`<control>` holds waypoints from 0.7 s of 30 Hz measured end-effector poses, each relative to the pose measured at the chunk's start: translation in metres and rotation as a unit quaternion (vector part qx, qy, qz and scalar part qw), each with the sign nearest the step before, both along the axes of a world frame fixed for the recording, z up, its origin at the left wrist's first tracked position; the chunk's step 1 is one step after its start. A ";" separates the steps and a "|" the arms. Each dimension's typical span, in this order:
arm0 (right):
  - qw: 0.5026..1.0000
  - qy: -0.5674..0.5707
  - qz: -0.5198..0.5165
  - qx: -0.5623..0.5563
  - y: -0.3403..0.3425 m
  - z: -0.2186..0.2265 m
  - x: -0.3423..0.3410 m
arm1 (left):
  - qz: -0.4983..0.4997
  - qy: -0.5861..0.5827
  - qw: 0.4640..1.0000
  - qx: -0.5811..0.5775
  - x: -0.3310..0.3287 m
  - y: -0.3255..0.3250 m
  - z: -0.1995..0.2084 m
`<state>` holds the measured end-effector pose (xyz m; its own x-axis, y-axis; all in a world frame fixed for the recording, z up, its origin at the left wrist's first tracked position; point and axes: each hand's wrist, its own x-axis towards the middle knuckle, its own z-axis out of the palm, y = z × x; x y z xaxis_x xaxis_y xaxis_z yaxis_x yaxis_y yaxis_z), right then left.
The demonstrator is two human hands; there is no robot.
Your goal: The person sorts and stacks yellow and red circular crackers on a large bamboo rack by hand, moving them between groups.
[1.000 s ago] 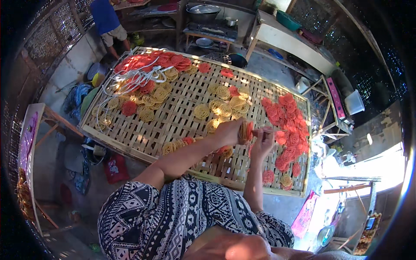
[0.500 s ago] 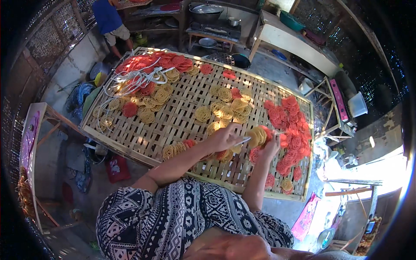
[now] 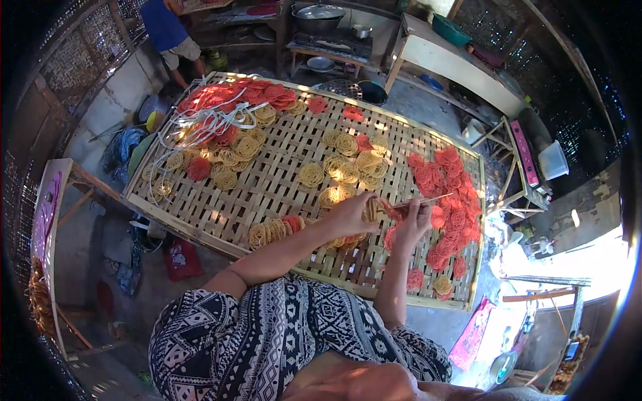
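Note:
My left hand [image 3: 354, 215] is closed on a small stack of round, lacy coiled crackers [image 3: 372, 209], yellow with red ones beside them. To its right, my right hand [image 3: 414, 224] pinches a thin pale strip [image 3: 435, 198] that sticks out toward the right; it seems to run back toward the red crackers between my hands. Both hands are just above a woven bamboo tray [image 3: 281, 160]. Loose red crackers [image 3: 455, 224] overlap in a pile to the right of my right hand. Beyond my left hand lies a group of yellow crackers [image 3: 344, 172].
White strips [image 3: 214, 123] lie tangled over crackers at the tray's far left. A row of crackers [image 3: 271, 232] sits along the near edge. A person in blue [image 3: 166, 30] stands at the back left. Behind are a low stove bench [image 3: 328, 47] and a white counter [image 3: 455, 67].
The cracker stack has shifted left from between my hands into my left hand. My right hand has turned, and the thin strip now points right from its fingers.

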<state>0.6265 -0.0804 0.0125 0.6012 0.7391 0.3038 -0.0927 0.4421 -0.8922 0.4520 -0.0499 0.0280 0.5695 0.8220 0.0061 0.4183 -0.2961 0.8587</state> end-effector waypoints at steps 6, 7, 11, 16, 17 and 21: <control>0.997 -0.011 -0.076 -0.029 -0.005 0.009 0.007 | -0.043 0.055 0.998 0.002 -0.008 0.002 0.003; 0.995 -0.040 -0.096 -0.002 -0.001 0.000 0.015 | -0.064 0.073 0.994 0.046 -0.007 0.000 -0.002; 0.997 -0.057 -0.057 0.000 -0.007 0.022 0.002 | -0.031 0.096 0.994 0.051 -0.011 0.010 -0.040; 0.998 -0.049 -0.034 0.005 -0.002 0.016 0.005 | 0.039 -0.140 0.960 0.239 0.011 -0.004 -0.001; 0.997 -0.071 -0.001 0.014 -0.002 0.015 -0.001 | 0.042 -0.138 0.960 0.239 0.011 -0.002 -0.001; 1.000 -0.023 -0.018 0.002 -0.004 0.019 -0.014 | -0.031 -0.030 0.995 0.085 0.010 0.008 0.001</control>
<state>0.6130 -0.0848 0.0317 0.6131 0.7151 0.3359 -0.0343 0.4488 -0.8929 0.4616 -0.0414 0.0293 0.6141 0.7691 0.1769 0.3442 -0.4627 0.8169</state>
